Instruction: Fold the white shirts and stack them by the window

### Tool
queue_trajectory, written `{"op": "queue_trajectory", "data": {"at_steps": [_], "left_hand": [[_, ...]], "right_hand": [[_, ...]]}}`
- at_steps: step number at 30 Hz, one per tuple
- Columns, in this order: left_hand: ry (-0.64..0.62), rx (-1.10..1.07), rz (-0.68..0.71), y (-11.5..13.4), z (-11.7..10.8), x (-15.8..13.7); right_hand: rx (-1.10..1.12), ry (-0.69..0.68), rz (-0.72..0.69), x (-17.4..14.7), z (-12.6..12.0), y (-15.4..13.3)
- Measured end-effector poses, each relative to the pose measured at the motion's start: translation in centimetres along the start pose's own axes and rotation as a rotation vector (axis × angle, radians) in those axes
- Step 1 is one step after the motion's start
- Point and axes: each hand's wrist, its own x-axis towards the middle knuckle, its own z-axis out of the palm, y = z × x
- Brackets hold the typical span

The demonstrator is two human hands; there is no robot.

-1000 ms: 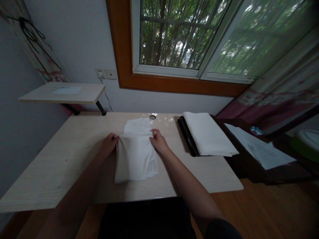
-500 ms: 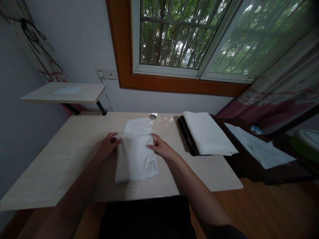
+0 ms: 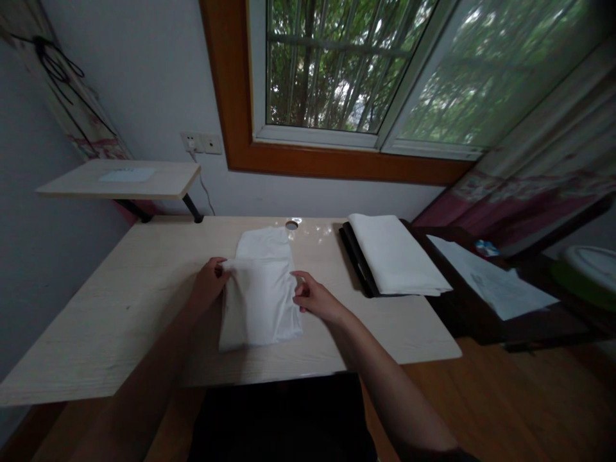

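A folded white cloth (image 3: 262, 295) lies on the pale wooden desk (image 3: 158, 301), its upper flap reaching past a fold line. My left hand (image 3: 210, 282) is closed at the left end of that fold, pinching the cloth's edge between thumb and fingers. On the opposite side, my right hand (image 3: 315, 297) rests against the right edge of the cloth. Its index finger and thumb are apart, with the fingertips at the border. Wrinkles run down the right part of the cloth.
A stack of white fabric over something black (image 3: 394, 256) sits at the desk's right. Beyond it, a sheet of paper (image 3: 491, 279) lies on a dark surface. A raised shelf (image 3: 120, 183) stands at the back left. A cable hole (image 3: 291, 225) is near the wall.
My right hand has slid off the fold's right corner, moving slightly outward and down to the cloth's edge. My left hand keeps its pinch. The view has shifted a little.
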Motion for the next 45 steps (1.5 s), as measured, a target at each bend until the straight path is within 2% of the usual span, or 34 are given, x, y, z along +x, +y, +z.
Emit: {"op": "queue_trajectory", "data": {"at_steps": [5,9,17,26,31,37,45], "left_hand": [[0.040,-0.061,-0.058,-0.6,-0.8,0.2],[0.026,-0.050,-0.081,-1.2,-0.8,0.5],[0.035,0.012,-0.083,-0.6,-0.7,0.6],[0.105,-0.031,-0.093,-0.8,-0.3,0.9],[0.163,-0.093,0.007,-1.3,1.0,-0.6],[0.079,0.000,0.103,-1.6,1.4,-3.1],[0.107,0.063,0.145,-1.6,1.3,-2.6]], "right_hand": [[0.049,-0.026,-0.013,-0.4,-0.5,0.2],[0.102,-0.034,-0.012,-0.7,-1.0,0.2],[0.284,0.019,-0.058,-0.8,-0.9,0.2],[0.022,-0.125,0.084,-2.3,0.2,-0.5],[-0.002,-0.172,0.077,-2.1,0.8,0.7],[0.088,-0.191,0.096,-2.7,0.3,0.2],[0.047,-0.181,0.156,-4.3,-1.8,-0.8]]}}
